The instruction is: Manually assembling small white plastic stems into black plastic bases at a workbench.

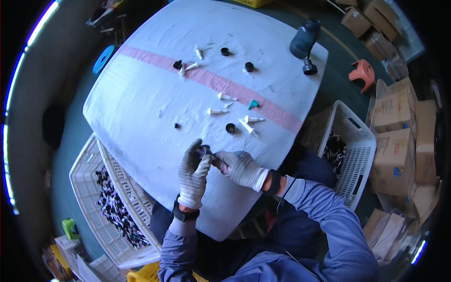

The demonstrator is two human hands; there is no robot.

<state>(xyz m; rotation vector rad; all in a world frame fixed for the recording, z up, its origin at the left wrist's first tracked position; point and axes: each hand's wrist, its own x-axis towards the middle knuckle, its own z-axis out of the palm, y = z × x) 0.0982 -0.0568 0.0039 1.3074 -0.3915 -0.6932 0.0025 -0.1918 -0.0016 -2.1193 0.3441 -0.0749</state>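
Note:
Both my hands wear striped, dirt-stained work gloves and meet over the near part of the white-covered table (pixel 145 98). Between thumb and fingers my left hand (pixel 192 178) grips a small black round part (pixel 205 150). My right hand (pixel 240 170) is closed in a pinch against that part's right side; its fingertips hide what they hold there. Beyond my hands lie a black ring-shaped cap (pixel 230 128), a tiny black piece (pixel 177 125), several white nozzle-like plastic pieces (pixel 217 111) and a green piece (pixel 253 104).
More black caps (pixel 249 66) lie farther back; a dark bottle (pixel 305 40) stands at the far right corner. White crates of small parts flank me, left crate (pixel 84 188) and right crate (pixel 361 155). Cardboard boxes (pixel 392 150) and an orange stool (pixel 362 74) are at the right.

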